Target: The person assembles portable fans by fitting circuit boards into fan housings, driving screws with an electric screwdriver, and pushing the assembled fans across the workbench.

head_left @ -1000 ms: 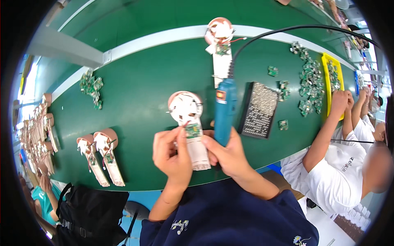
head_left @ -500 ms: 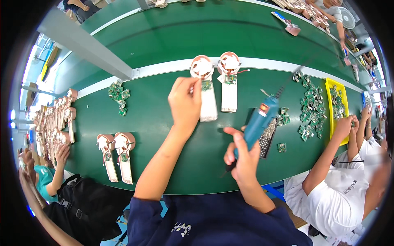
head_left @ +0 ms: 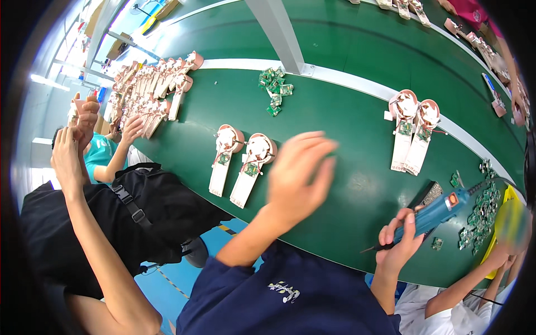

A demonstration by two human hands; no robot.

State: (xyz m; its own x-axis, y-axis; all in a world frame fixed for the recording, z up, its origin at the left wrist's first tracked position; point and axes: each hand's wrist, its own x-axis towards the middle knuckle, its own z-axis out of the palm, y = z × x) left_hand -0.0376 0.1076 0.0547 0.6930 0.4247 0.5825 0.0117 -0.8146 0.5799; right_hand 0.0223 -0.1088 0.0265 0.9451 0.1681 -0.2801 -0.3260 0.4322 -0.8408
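My left hand [head_left: 300,177] hovers over the green table, fingers stretched out and slightly blurred, with nothing visible in it. Just left of it lie two pale pink housings, one nearer [head_left: 258,151] and one farther left [head_left: 228,139], each with a round head, a flat handle, a small green circuit board and wires. In my right hand [head_left: 403,234] is a teal electric screwdriver [head_left: 432,216], its bit pointing left and its cord running off right. Beyond it, two more such housings [head_left: 403,105] [head_left: 429,114] lie close together, handles toward me.
Loose circuit boards form a small pile [head_left: 274,89] at the back and a larger one [head_left: 484,212] at right, beside a yellow tray [head_left: 491,254]. A dark screw tray [head_left: 430,194] sits behind the screwdriver. Many housings [head_left: 151,95] are heaped left. A metal post [head_left: 279,36] rises behind. Co-workers sit on both sides.
The view has turned left. My left hand has left the back pair of housings and moved beside the left pair, fingers now extended. The back pair now lies closer together. The screwdriver stays in my right hand.
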